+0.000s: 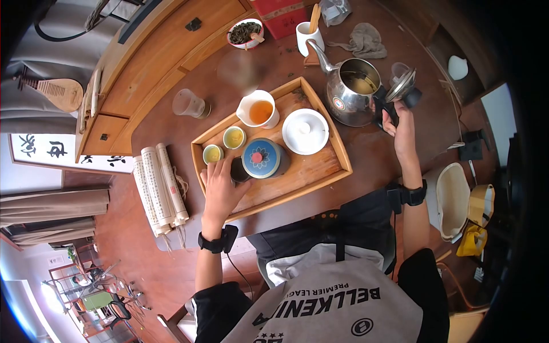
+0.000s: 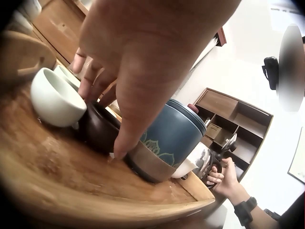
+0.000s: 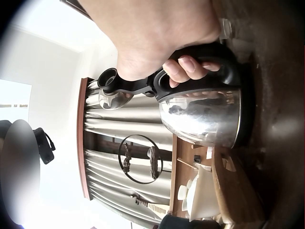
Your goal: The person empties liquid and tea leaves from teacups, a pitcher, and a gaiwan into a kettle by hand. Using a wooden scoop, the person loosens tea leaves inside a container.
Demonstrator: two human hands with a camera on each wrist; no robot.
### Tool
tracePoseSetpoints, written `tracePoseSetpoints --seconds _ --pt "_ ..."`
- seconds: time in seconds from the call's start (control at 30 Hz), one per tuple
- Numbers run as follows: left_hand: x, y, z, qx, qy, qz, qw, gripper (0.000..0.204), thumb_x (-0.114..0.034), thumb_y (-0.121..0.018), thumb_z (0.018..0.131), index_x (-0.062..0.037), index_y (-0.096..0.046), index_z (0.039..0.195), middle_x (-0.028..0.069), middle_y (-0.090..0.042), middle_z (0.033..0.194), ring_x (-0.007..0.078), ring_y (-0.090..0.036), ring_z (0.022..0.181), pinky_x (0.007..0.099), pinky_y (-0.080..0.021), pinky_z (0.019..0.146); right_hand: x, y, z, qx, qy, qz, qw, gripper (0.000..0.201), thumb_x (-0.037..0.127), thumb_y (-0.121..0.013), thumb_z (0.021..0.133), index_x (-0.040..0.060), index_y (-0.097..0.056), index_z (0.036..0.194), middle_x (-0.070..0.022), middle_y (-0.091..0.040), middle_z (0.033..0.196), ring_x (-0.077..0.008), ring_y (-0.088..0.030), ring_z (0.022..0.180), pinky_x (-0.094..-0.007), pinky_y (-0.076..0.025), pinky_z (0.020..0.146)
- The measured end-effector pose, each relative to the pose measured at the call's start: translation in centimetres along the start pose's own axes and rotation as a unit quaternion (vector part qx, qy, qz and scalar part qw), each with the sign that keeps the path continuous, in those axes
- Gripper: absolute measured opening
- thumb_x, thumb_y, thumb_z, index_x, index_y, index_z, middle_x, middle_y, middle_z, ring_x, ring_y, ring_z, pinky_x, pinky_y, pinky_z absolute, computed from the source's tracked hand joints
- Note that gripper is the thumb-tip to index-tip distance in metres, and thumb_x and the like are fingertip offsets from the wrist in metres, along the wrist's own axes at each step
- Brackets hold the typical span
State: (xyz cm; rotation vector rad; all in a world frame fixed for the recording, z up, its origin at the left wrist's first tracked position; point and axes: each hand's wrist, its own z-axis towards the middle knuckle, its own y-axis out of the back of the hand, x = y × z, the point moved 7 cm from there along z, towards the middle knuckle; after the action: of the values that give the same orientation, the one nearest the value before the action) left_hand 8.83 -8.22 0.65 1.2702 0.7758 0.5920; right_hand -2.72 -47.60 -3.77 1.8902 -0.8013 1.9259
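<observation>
"Since the left hand (image 1: 223, 188) hides part of the dark cup (image 2: 95, 130), can you read its hold?"

"Not surely from my station: I see thumb and fingers (image 2: 86, 82) spread about the cup on the tray (image 1: 311, 174), but can't tell whether they pinch it."

"And the right hand (image 1: 402, 127)?"

"Curled round the handle of the kettle (image 1: 346, 106), beside the tray. A blue canister (image 1: 275, 161) crowds the dark cup; a pale cup (image 2: 53, 106) flanks it opposite."

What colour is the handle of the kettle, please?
The handle is black, and it shows best in the right wrist view.
</observation>
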Motion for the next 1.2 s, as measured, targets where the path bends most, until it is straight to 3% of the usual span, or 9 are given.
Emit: tracePoseSetpoints --seconds 0.23,0.43,0.5,0.7,0.87,0.9,1.03,1.1,1.2 --pt "0.2 -0.2 0.5 0.022 0.01 -0.013 1.0 0.065 -0.03 -0.084 0.064 -0.0051 -0.061 0.12 0.0124 -0.061 0.099 0.0283 -0.055 0.101 0.0383 -0.037 0.086 0.1 -0.1 -0.1 -0.006 -0.003 0.011 1.0 0.038 0.029 -0.039 0.099 -0.0014 -0.058 0.085 -0.0001 -0.048 0.065 -0.0041 -0.032 0.048 -0.0224 -0.024 0.045" --pt "0.3 1.8 0.7 -0.038 -0.021 -0.033 0.999 0.06 -0.024 -0.085 0.062 -0.0033 -0.062 0.114 0.0136 -0.063 0.099 0.0296 -0.059 0.094 0.04 -0.041 0.086 -0.8 0.3 0.3 0.036 0.006 0.012 0.999 0.039 0.029 -0.039 0.1 -0.002 -0.059 0.086 0.0013 -0.046 0.063 -0.0035 -0.031 0.048 -0.0217 -0.023 0.045" --pt "1.2 2.2 1.0 -0.013 0.032 -0.081 0.996 0.061 -0.026 -0.085 0.063 -0.0036 -0.06 0.114 0.0136 -0.063 0.102 0.0314 -0.059 0.099 0.041 -0.039 0.091 0.2 -0.5 -0.1 0.005 0.01 0.013 1.0 0.039 0.029 -0.039 0.1 -0.001 -0.057 0.082 0.0023 -0.043 0.06 -0.0034 -0.03 0.047 -0.0217 -0.022 0.045" --pt "1.0 5.7 2.8 -0.06 0.003 -0.128 0.99 0.054 -0.018 -0.085 0.065 0.001 -0.061 0.109 0.0168 -0.069 0.091 0.0344 -0.068 0.087 0.04 -0.051 0.083 -0.8 0.3 0.2 -0.005 0.017 0.005 1.0 0.04 0.029 -0.04 0.099 0.0017 -0.053 0.073 0.0049 -0.036 0.053 -0.0034 -0.028 0.046 -0.0233 -0.02 0.045" --pt "1.0 7.5 4.5 -0.052 0.004 -0.12 0.991 0.053 -0.017 -0.083 0.067 0.0005 -0.06 0.111 0.016 -0.07 0.098 0.0279 -0.068 0.093 0.0365 -0.051 0.085 -1.0 0.5 0.3 -0.003 0.018 0.01 1.0 0.039 0.029 -0.041 0.099 0.0024 -0.052 0.072 0.0056 -0.035 0.052 -0.0037 -0.027 0.045 -0.0248 -0.02 0.045" --pt "0.6 7.7 4.9 -0.033 0.005 -0.131 0.991 0.054 -0.015 -0.082 0.069 0.0001 -0.059 0.115 0.0151 -0.07 0.102 0.0231 -0.069 0.097 0.0334 -0.052 0.086 -1.0 0.5 0.3 -0.001 0.017 0.005 1.0 0.039 0.029 -0.041 0.099 0.0025 -0.052 0.072 0.0058 -0.034 0.052 -0.0037 -0.027 0.045 -0.0248 -0.02 0.045" --pt "-1.4 9.2 6.9 -0.041 -0.039 -0.093 0.994 0.052 -0.015 -0.082 0.069 -0.0004 -0.06 0.114 0.0144 -0.071 0.1 0.0227 -0.07 0.095 0.0331 -0.052 0.085 -0.7 0.3 0.1 0.007 0.017 0.001 1.0 0.039 0.028 -0.041 0.098 0.0024 -0.052 0.071 0.0063 -0.033 0.052 -0.0036 -0.027 0.045 -0.0249 -0.019 0.045" --pt "-2.6 9.6 7.9 -0.056 -0.051 -0.106 0.992 0.05 -0.02 -0.084 0.065 -0.0023 -0.062 0.106 0.0137 -0.07 0.095 0.0298 -0.067 0.092 0.0383 -0.049 0.086 -0.6 0.3 0.0 0.002 0.017 0.001 1.0 0.038 0.028 -0.042 0.098 0.0022 -0.052 0.071 0.0061 -0.034 0.052 -0.0034 -0.027 0.046 -0.0249 -0.019 0.046" --pt "-5.1 10.0 9.7 -0.031 -0.066 -0.161 0.984 0.05 -0.021 -0.083 0.065 -0.0029 -0.062 0.106 0.0134 -0.07 0.095 0.0286 -0.067 0.092 0.0381 -0.049 0.087 -0.2 0.0 -0.2 0.0 0.013 0.005 1.0 0.038 0.026 -0.043 0.097 0.0019 -0.052 0.07 0.0057 -0.035 0.054 -0.0031 -0.028 0.047 -0.0247 -0.02 0.046"
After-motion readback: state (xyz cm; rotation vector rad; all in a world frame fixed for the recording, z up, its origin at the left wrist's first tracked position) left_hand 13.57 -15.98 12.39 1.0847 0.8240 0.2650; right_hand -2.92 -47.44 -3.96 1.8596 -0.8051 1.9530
